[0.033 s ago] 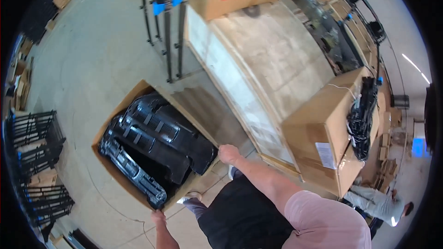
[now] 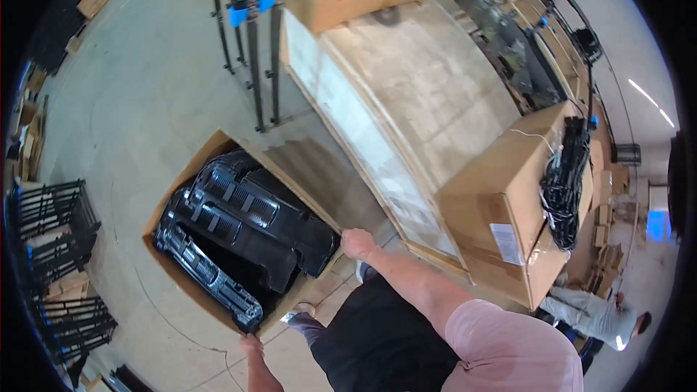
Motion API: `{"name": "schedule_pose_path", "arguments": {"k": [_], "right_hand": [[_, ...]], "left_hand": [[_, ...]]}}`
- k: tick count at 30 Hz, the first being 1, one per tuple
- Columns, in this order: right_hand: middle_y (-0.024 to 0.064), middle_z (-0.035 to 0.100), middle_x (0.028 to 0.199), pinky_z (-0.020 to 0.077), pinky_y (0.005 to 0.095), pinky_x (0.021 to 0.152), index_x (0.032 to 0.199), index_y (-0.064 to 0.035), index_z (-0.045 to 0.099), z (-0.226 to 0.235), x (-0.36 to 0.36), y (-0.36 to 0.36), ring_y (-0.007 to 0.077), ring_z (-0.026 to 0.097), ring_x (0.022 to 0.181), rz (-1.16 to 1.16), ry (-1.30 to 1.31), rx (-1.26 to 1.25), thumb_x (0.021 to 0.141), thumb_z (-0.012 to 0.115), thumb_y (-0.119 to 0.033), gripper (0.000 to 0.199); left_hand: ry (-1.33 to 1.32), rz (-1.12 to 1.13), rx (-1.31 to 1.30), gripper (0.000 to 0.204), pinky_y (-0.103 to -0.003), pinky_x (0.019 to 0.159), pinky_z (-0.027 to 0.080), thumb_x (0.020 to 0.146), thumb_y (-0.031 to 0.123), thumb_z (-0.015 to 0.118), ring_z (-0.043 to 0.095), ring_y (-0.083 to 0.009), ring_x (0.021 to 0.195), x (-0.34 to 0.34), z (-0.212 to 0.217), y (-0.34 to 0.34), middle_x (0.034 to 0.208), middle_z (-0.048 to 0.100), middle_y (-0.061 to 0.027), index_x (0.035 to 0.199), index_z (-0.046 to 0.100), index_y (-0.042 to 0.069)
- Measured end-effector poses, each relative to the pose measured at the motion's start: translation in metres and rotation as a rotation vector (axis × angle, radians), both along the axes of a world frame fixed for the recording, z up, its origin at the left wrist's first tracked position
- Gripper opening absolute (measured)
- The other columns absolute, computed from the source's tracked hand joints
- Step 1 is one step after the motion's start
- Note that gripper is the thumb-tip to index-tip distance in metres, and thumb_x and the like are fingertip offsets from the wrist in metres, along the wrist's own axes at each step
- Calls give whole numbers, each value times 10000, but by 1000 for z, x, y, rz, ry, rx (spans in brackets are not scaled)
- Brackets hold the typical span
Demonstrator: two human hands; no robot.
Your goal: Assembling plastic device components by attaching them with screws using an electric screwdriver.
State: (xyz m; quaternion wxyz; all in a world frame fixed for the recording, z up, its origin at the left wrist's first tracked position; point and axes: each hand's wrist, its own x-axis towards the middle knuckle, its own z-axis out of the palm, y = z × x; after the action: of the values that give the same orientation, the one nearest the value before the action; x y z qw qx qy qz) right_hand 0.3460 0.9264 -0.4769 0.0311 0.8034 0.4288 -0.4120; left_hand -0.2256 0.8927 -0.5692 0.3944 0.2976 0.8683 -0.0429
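With your right hand (image 2: 358,243) clenched on the carton (image 2: 218,149) flap at 3 o'clock and left hand (image 2: 252,343) gripping its 6 o'clock rim, pull evenly so the black grilles (image 2: 239,225) stay put.

Even, bright indoor light fills the scene — the pale concrete floor (image 2: 145,80) looks washed and low in contrast. Ceiling strip lights (image 2: 642,92) show as thin glaring streaks at the right rim. Inside the open cardboard box (image 2: 218,147) the black plastic parts (image 2: 239,225) sink into deep shadow, detail mostly lost. Straight edges of the wooden crate (image 2: 406,101) bow strongly — fisheye distortion, with a black vignette around the frame. Overall sharpness is soft.
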Motion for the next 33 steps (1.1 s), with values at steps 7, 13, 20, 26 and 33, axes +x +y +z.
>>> {"name": "schedule_pose_path", "arguments": {"k": [7, 13, 20, 26, 33], "right_hand": [[256, 717, 1010, 544, 541, 856, 1054, -20, 709, 11, 16, -105, 441, 689, 969, -248, 134, 116, 976, 528, -364, 397], [152, 722, 1215, 528, 422, 1002, 1249, -116, 730, 95, 23, -324, 301, 679, 1123, -673, 247, -63, 980, 579, -459, 461], [54, 647, 788, 482, 324, 534, 1069, -92, 692, 196, 245, -524, 169, 626, 631, -2037, -77, 747, 936, 622, -348, 297], [125, 564, 1447, 452, 387, 1023, 1420, -65, 573, 301, 472, -472, 238, 539, 1295, -1687, -122, 1268, 1019, 489, -503, 599], [132, 612, 1343, 492, 342, 991, 1372, -42, 591, 321, 523, -423, 234, 599, 1190, -1552, 114, 1395, 992, 518, -327, 480]], "left_hand": [[-99, -282, -504, 433, -379, 401, 479, 1049, 372, 403, 554, -232, 412, 65, 77, 14, 681, 661, -151, 1056, 602, -12], [-406, -1275, -50, 319, -450, 751, 554, 1000, 323, 581, 696, -280, 853, 143, 116, 66, 919, 709, -214, 1049, 692, 29], [-1047, -934, 175, 482, -375, 1028, 478, 1089, 357, 495, 626, -273, 1198, 537, 264, 49, 1328, 627, -122, 1431, 537, 19], [-1364, -535, 407, 636, -420, 1197, 305, 1111, 513, 235, 430, -259, 1422, 686, 321, 3, 1487, 501, -136, 1478, 474, 53], [-1540, -7, 344, 667, -452, 1152, 354, 1082, 587, 155, 513, -263, 1255, 715, 321, -16, 1305, 576, -89, 1300, 555, 100]]}}
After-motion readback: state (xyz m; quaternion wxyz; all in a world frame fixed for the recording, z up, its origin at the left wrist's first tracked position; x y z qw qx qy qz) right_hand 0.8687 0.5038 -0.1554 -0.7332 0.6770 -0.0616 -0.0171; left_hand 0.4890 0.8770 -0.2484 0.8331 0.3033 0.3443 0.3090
